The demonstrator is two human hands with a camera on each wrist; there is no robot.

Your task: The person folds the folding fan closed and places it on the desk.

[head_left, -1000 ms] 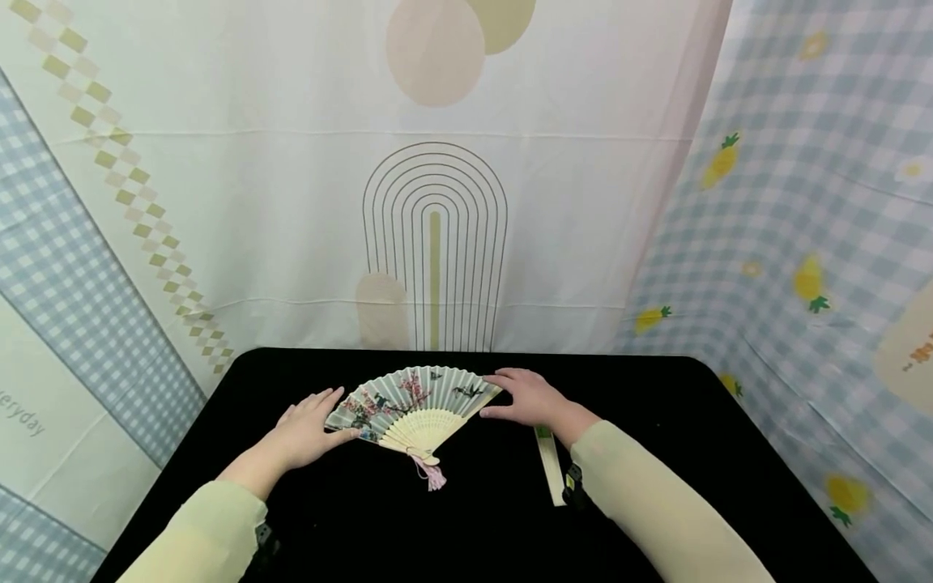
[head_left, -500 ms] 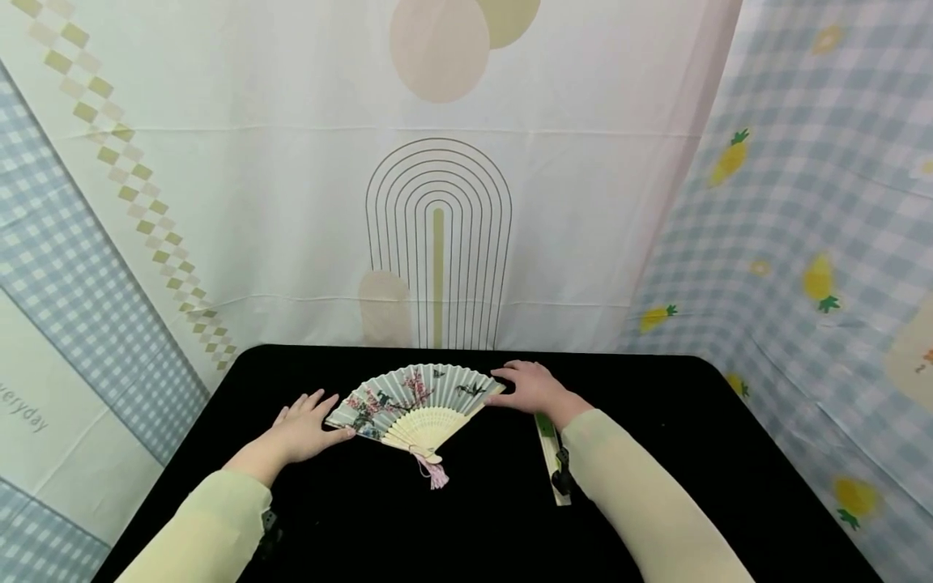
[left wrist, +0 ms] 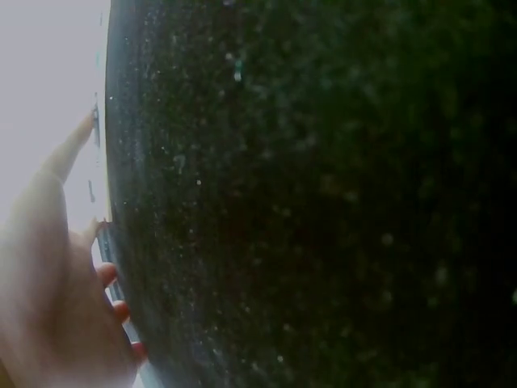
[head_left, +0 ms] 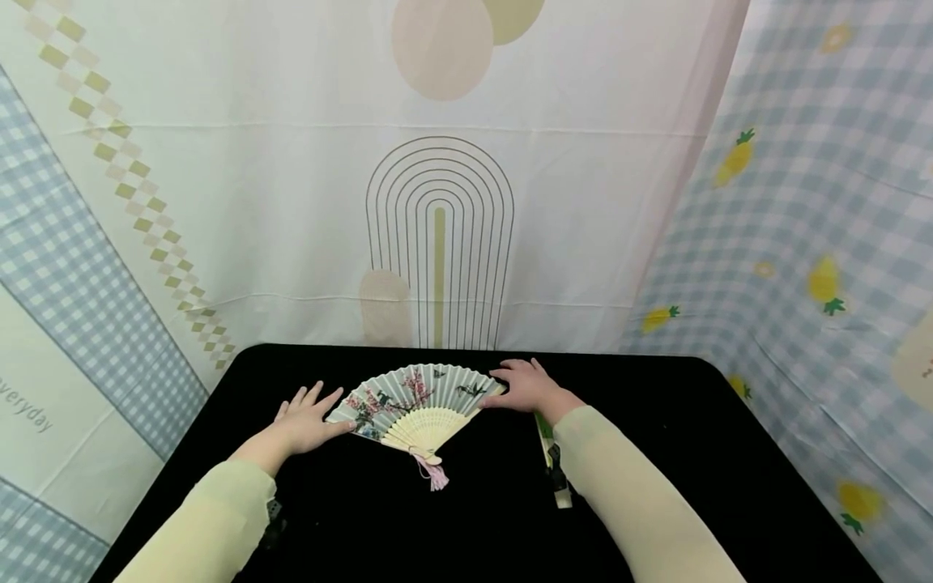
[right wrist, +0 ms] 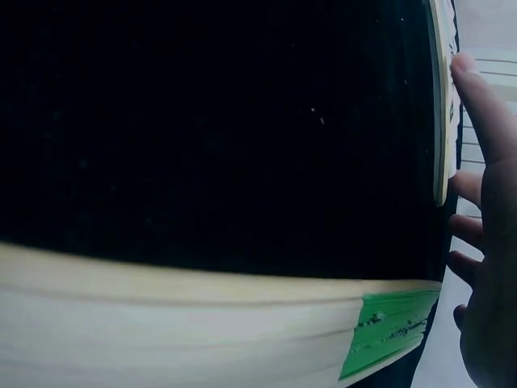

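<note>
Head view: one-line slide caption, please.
Left hand and right hand at either side of an open fan on a black table, a folded fan partly hidden by the right arm.

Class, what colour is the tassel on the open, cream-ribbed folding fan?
The tassel is pale pink, clearest in the head view.

The pale, blossom-printed folding fan (head_left: 417, 402) is spread wide on the black tabletop (head_left: 379, 526), its pink tassel (head_left: 438, 478) laid nearest.

Fan (head_left: 415, 405) on tbl (head_left: 466, 534); folded fan (right wrist: 194, 323) to its R; curtain (head_left: 291, 202) behind tbl.
</note>
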